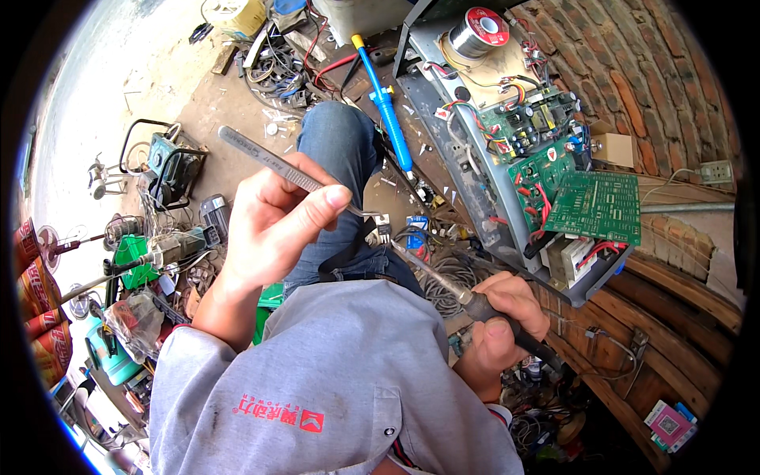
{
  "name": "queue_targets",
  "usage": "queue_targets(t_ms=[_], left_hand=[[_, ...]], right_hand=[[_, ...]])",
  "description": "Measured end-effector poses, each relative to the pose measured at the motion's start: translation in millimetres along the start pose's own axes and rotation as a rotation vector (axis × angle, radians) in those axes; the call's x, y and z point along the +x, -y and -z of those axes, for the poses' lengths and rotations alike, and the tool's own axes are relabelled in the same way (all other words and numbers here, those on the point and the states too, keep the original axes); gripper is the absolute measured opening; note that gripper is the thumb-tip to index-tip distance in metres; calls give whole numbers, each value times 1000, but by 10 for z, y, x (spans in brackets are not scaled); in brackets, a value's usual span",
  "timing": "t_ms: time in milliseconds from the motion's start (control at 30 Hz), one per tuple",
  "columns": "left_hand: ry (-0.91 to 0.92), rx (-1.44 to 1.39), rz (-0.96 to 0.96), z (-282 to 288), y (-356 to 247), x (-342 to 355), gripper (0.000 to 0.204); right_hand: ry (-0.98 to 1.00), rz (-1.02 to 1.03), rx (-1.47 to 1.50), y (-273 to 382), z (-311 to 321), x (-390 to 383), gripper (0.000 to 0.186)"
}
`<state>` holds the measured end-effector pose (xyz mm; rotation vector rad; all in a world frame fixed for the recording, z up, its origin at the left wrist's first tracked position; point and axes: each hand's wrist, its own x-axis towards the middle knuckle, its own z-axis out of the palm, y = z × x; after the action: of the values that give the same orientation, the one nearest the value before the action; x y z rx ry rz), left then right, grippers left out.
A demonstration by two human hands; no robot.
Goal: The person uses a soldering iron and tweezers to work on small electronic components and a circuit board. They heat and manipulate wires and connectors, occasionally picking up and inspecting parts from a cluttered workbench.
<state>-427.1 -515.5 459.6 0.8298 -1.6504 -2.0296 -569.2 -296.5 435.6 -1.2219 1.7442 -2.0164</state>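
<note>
My left hand (273, 226) is closed round a pair of metal tweezers (257, 156), pinched between thumb and fingers. At the tweezers' tips, over my lap, is a small electronic part with metal legs (383, 226). My right hand (507, 321) grips the dark handle of a soldering iron (448, 283). The iron's barrel points up and left, its tip close beside the part's legs. Whether the tip touches them I cannot tell. A blue desoldering pump (388, 115) with a yellow end lies beyond my knee.
On the right stands an opened metal chassis (467, 174) with green circuit boards (594, 207) and a solder spool (479, 32). Coiled cable (450, 293) lies below my lap. Machines, including a framed motor unit (166, 162), and scrap crowd the left. A brick wall (633, 71) bounds the right.
</note>
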Motion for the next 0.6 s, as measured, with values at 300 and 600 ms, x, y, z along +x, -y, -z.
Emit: queue_targets(t_ms=[300,600], left_hand=[[-5,33,24,17,3,-1,18],[-43,46,-23,5,21,4,21]], right_hand=[[-5,-29,55,-22,11,-31,31],[-15,-60,152,-16,-1,-48,32]])
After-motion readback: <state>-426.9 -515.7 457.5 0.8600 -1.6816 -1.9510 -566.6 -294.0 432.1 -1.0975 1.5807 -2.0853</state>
